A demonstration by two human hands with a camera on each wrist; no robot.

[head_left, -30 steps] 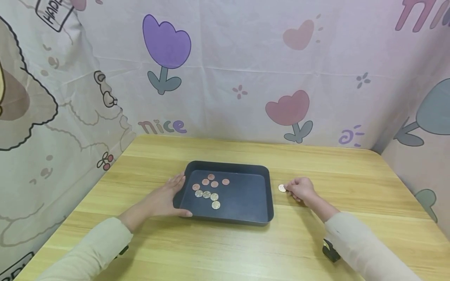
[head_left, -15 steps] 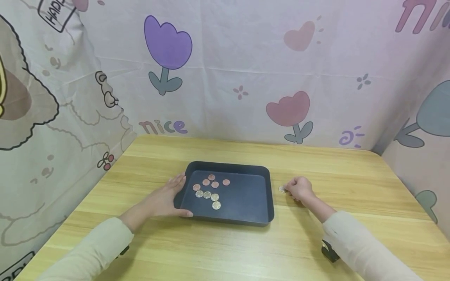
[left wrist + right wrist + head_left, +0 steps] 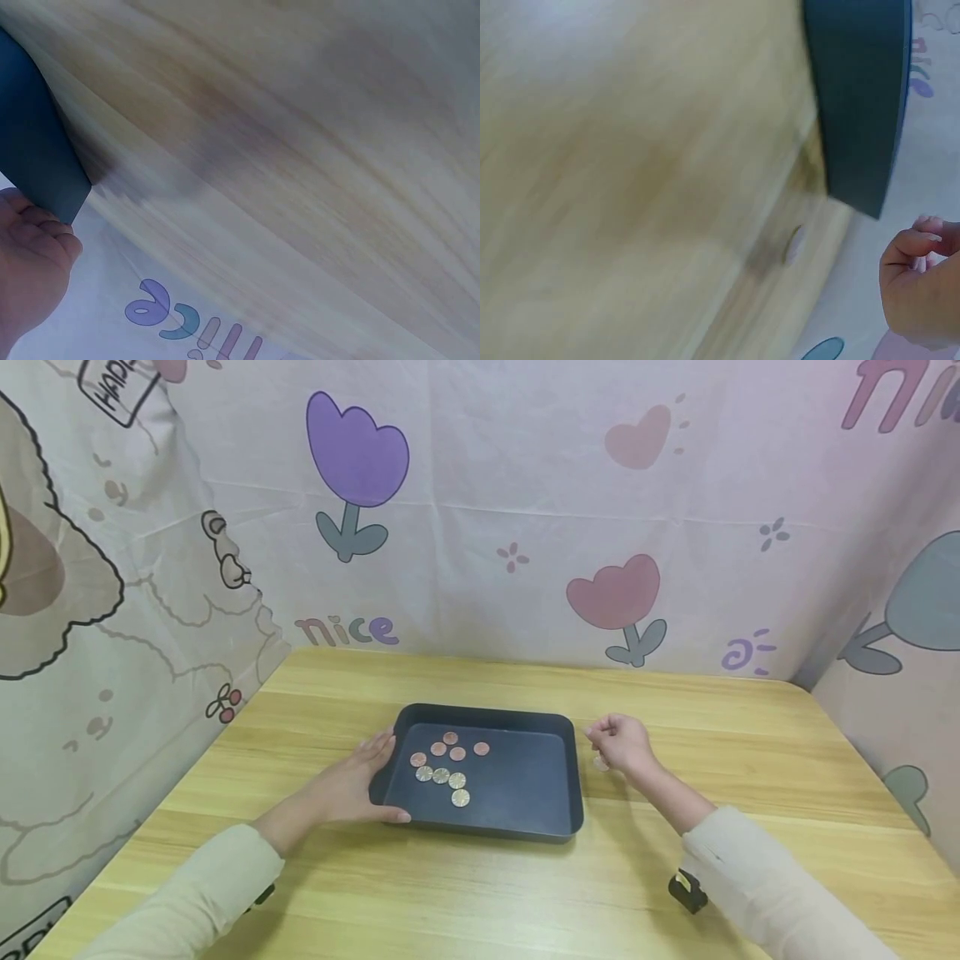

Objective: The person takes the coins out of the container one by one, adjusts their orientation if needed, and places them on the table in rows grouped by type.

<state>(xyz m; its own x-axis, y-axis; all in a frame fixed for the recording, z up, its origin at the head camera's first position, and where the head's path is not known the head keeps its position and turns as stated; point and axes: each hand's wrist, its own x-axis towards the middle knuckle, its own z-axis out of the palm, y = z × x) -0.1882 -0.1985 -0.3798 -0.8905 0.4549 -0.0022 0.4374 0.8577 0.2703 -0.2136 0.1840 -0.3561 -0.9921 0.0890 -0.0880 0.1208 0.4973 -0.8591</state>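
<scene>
A dark rectangular baking tray (image 3: pixel 517 785) lies on the table. Several copper-coloured coins (image 3: pixel 457 753) and gold-coloured coins (image 3: pixel 441 776) are spread over its left half. My left hand (image 3: pixel 345 785) holds the tray's left end, thumb at the near wall and fingers at the far left corner. Just past the tray's right wall, my right hand (image 3: pixel 621 745) is raised with thumb and forefinger pinched together; what seems a coin between them is mostly hidden. Beneath it a paler coin (image 3: pixel 601 763) lies on the table, also visible as a thin disc (image 3: pixel 793 244) in the right wrist view.
The wooden table (image 3: pixel 480 893) reaches back to a printed cloth (image 3: pixel 480 593) with flowers and hearts. More cloth hangs along the left and right sides. Black wrist devices (image 3: pixel 687 891) sit under both sleeves.
My right hand has left the spot at the table coin, rising and moving left toward the tray. The coin left there looks paler than before. My left hand and the tray stay put.
</scene>
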